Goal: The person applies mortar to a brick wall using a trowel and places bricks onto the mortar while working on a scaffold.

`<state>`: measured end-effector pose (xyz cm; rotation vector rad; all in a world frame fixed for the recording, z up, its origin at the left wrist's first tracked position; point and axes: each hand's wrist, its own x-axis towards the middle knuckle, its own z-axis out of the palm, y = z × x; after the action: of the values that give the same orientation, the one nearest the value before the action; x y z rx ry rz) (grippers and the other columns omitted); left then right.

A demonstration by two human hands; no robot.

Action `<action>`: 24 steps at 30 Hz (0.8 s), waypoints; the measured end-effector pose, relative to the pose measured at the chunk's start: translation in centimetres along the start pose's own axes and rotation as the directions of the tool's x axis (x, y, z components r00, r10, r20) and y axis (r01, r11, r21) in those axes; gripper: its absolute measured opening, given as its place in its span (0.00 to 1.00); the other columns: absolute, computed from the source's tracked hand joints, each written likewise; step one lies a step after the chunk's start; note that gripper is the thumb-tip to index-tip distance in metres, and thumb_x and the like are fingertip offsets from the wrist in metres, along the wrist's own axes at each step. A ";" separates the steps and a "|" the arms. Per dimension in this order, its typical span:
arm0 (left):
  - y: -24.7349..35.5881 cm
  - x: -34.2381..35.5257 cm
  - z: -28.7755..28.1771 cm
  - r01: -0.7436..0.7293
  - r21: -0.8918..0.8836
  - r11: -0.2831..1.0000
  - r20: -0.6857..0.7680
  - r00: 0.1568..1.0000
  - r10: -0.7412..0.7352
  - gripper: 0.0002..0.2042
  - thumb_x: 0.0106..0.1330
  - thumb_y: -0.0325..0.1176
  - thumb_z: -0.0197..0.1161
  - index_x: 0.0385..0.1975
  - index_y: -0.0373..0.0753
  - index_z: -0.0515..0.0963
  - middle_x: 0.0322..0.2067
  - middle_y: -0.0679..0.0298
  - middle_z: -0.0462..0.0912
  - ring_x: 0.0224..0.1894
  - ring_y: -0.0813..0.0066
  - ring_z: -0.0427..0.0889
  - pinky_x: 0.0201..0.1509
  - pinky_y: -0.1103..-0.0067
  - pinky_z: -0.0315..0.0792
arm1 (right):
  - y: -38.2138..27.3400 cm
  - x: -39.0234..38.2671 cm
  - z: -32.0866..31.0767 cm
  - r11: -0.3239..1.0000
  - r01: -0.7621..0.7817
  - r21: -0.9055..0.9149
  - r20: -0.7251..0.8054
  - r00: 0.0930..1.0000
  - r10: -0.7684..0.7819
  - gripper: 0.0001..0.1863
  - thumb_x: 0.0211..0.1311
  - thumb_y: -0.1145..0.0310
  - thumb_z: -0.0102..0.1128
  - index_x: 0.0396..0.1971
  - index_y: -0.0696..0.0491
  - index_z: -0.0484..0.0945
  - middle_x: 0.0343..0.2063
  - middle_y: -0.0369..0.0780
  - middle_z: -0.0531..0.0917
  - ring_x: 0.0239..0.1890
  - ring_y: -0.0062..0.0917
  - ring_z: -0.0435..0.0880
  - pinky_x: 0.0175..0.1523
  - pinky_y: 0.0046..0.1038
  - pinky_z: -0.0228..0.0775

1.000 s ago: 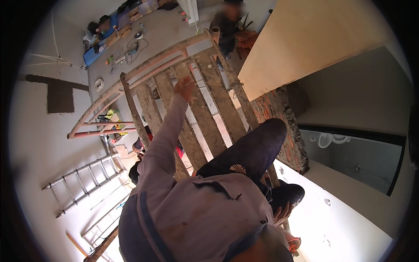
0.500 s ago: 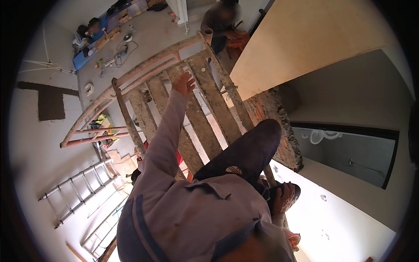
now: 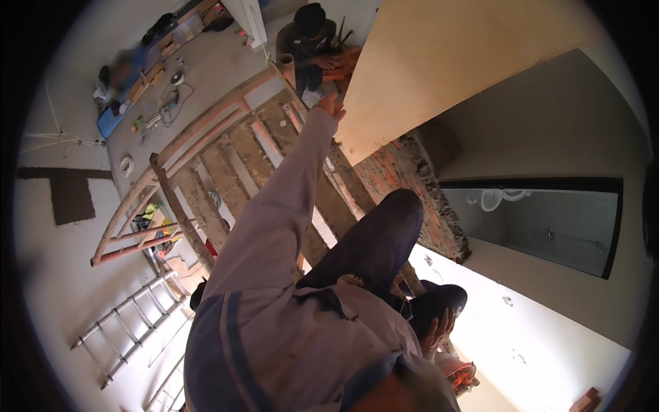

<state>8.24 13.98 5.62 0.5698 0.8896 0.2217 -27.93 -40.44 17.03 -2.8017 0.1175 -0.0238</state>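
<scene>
The left hand (image 3: 331, 107) is outstretched, loosely spread, near the tan panel (image 3: 473, 62); the right hand (image 3: 439, 333) is laid spread on the dark-trousered knee (image 3: 445, 298)

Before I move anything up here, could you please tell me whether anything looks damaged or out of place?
Yes: the brick wall edge, right of the planks, looks damaged, its reddish brick bared and ragged. The dark patch on the pale left wall also looks odd against the plain surface.
</scene>
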 end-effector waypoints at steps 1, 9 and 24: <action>-0.6 0.7 0.3 0.000 0.002 1.000 0.004 1.000 0.000 0.23 0.70 0.37 0.56 0.63 0.39 0.63 0.56 0.55 0.67 0.56 0.64 0.72 0.59 0.70 0.74 | 0.0 0.2 0.1 1.000 -0.003 0.001 -0.004 1.000 0.003 0.29 0.68 0.52 0.43 0.58 0.59 0.69 0.62 0.52 0.66 0.66 0.48 0.59 0.70 0.48 0.47; -4.3 2.0 -0.1 0.106 0.115 0.988 -0.090 0.991 -0.096 0.25 0.71 0.38 0.53 0.65 0.40 0.57 0.64 0.60 0.59 0.58 0.64 0.70 0.58 0.67 0.72 | -0.5 0.8 0.1 1.000 -0.015 0.005 -0.027 1.000 0.015 0.27 0.68 0.53 0.44 0.55 0.59 0.71 0.59 0.52 0.68 0.64 0.48 0.62 0.68 0.50 0.49; -5.3 1.5 -0.1 0.094 0.219 0.971 -0.057 0.995 -0.084 0.26 0.71 0.40 0.54 0.66 0.41 0.58 0.65 0.60 0.58 0.61 0.63 0.68 0.62 0.67 0.70 | -0.3 0.9 0.1 1.000 0.009 0.004 -0.076 0.997 -0.008 0.25 0.67 0.56 0.45 0.53 0.60 0.73 0.57 0.52 0.70 0.61 0.48 0.66 0.67 0.49 0.51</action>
<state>8.78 10.25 1.64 0.7318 0.9907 0.0544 -26.99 -40.23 17.05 -2.7972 0.1237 -0.1330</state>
